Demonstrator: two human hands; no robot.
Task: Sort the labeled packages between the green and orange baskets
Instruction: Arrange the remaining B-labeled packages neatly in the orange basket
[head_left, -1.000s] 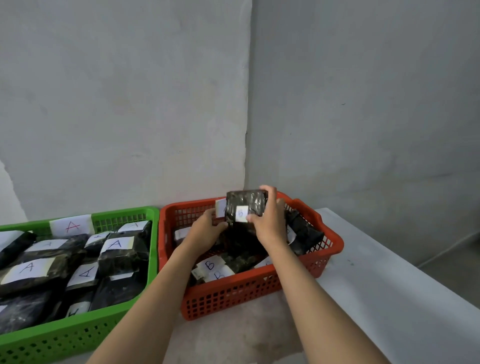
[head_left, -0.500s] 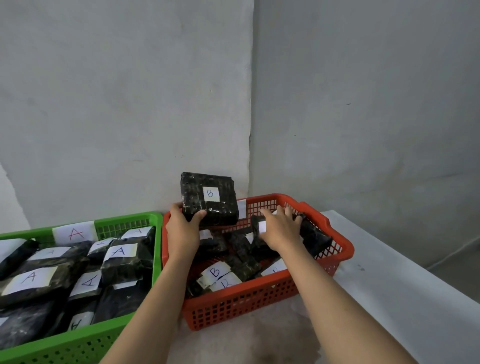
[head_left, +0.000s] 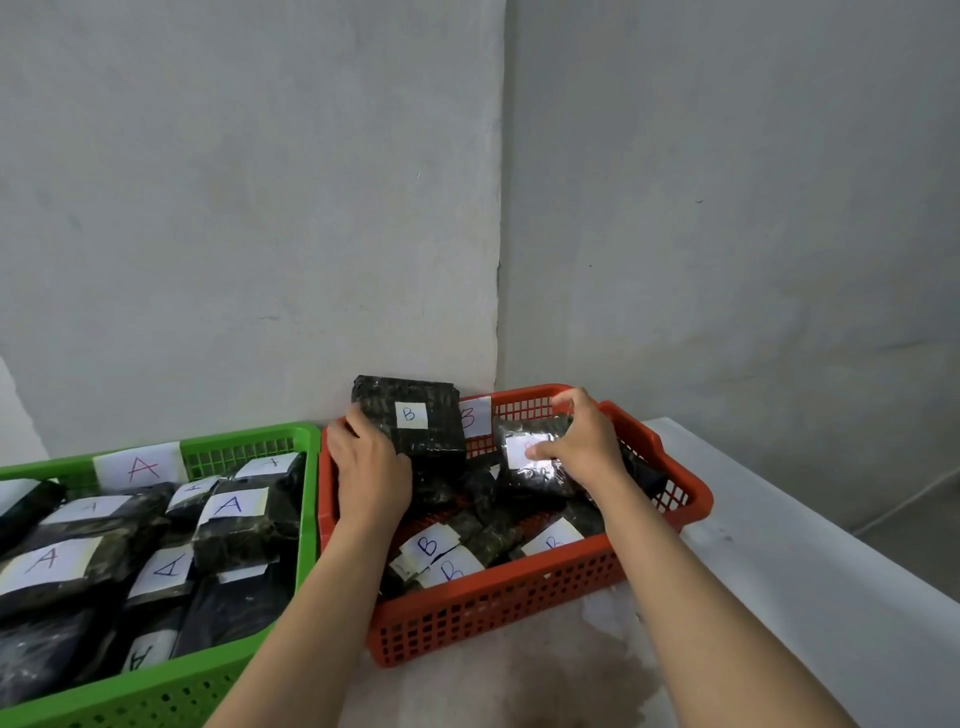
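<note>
The orange basket stands beside the green basket on the table. Dark wrapped packages with B labels lie in the orange one, A-labelled ones in the green one. My left hand grips a dark package labelled B by its lower left corner, upright over the orange basket's back left. My right hand grips a second dark package with a white label at the basket's back right, thumb on the label.
A white table runs to the right, its edge falling off at the far right. Grey walls meet in a corner just behind the baskets. A large B tag sits on the orange basket's back wall, an A tag on the green one's.
My left hand has lowered the B package slightly toward the basket. My right hand went from resting on a package to gripping and tilting it up.
</note>
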